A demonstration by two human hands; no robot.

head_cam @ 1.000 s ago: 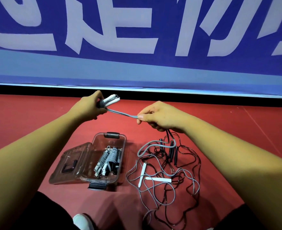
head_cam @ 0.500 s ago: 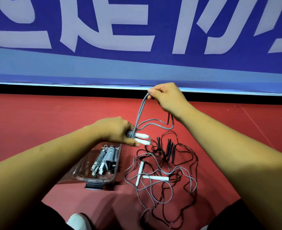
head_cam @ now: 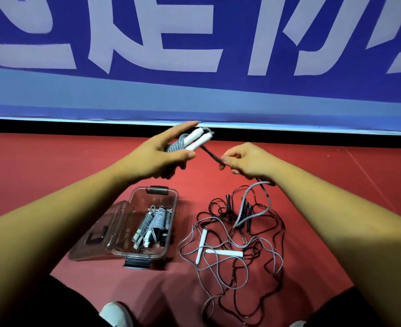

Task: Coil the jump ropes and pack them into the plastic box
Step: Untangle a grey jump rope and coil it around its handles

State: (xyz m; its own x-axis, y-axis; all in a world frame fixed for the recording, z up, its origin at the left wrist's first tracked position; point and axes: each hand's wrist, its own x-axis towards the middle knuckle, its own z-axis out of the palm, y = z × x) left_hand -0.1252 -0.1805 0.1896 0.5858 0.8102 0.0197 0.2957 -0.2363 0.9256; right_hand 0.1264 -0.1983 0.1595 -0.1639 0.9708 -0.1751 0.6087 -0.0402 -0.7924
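Note:
My left hand (head_cam: 158, 153) holds the two white handles (head_cam: 198, 139) of a grey jump rope, with several turns of cord wound round them. My right hand (head_cam: 246, 161) pinches the same rope's cord (head_cam: 212, 155), stretched tight between both hands. The cord's slack hangs from my right hand down to the floor. Below, the clear plastic box (head_cam: 165, 232) stands with its lid (head_cam: 95, 234) folded out to the left, and coiled grey ropes (head_cam: 153, 223) lie inside. To its right lies a tangle of loose grey and black ropes (head_cam: 237, 246) with white handles (head_cam: 223, 252).
I sit on a red floor (head_cam: 53, 166), my dark trouser legs at the lower corners and a white shoe (head_cam: 114, 313) at the bottom. A blue banner wall (head_cam: 218, 95) with large white characters closes the far side.
My left hand rose with the handles from just above the box. My right hand came down from high up and now pulls the cord out sideways. More cord is wound on the handles.

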